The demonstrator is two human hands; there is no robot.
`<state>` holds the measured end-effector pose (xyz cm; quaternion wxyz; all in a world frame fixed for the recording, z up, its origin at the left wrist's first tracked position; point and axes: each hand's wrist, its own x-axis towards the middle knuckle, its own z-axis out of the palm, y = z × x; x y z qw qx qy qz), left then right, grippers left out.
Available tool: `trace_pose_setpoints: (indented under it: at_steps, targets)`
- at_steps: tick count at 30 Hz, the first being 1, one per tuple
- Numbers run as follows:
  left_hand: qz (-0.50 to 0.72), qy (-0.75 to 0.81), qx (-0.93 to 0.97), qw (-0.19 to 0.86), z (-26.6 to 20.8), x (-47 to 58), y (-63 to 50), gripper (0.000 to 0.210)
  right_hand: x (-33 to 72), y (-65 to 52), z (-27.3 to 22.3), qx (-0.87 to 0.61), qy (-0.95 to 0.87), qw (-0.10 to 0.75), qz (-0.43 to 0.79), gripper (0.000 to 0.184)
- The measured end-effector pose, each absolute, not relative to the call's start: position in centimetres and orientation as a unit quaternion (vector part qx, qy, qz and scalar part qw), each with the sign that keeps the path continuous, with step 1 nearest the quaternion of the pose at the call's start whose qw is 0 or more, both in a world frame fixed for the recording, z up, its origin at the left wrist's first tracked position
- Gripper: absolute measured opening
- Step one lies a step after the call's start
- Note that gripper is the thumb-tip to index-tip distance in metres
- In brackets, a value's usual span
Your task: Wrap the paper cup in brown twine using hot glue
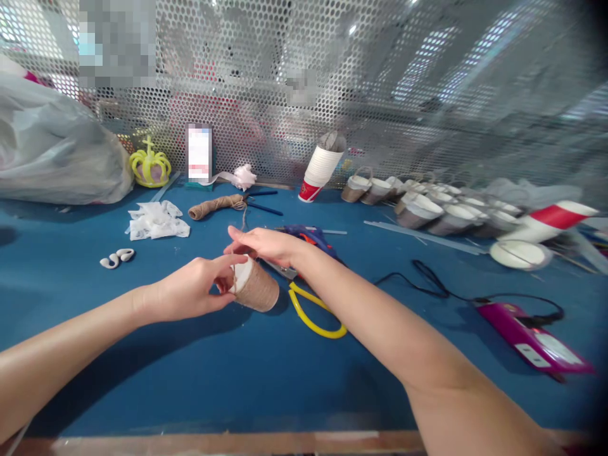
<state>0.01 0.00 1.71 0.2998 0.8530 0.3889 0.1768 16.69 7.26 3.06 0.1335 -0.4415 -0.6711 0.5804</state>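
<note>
A paper cup [259,288] wrapped in brown twine lies tilted just above the table, its white mouth toward my left hand [202,288]. The fingers and thumb of that hand grip the cup at its rim. My right hand [259,244] is bent over the upper side of the cup, its fingers closed near the rim and partly hidden. A loose twine strand [244,218] runs to it from the twine bundle [216,207]. Scissors with yellow handles [316,326] lie under my right forearm, beside a blue glue gun [308,235].
Several wrapped cups [418,210] stand at right, with a leaning cup stack [323,166] behind. A purple power strip [534,339] and its black cable are at front right. White crumpled paper [159,220], a yellow crown-shaped piece [150,168] and a plastic bag [57,145] are at left.
</note>
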Motion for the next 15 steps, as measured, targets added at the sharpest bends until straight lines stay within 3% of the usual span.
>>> trace_pose_setpoints:
  at_steps: [3,6,15]
  targets:
    - [0.178,0.384,0.858,0.291,1.6,-0.1,0.0,0.051,15.9,7.2,3.0,-0.400,-0.615,0.168,0.658,0.032]
    - [0.181,0.386,0.855,0.294,1.7,0.0,0.1,0.049,16.5,7.0,3.4,-0.401,-0.601,0.247,0.646,0.019]
    - [0.246,0.365,0.820,0.366,1.2,0.0,0.3,0.053,19.4,4.4,4.5,-0.422,-0.652,0.379,0.503,0.018]
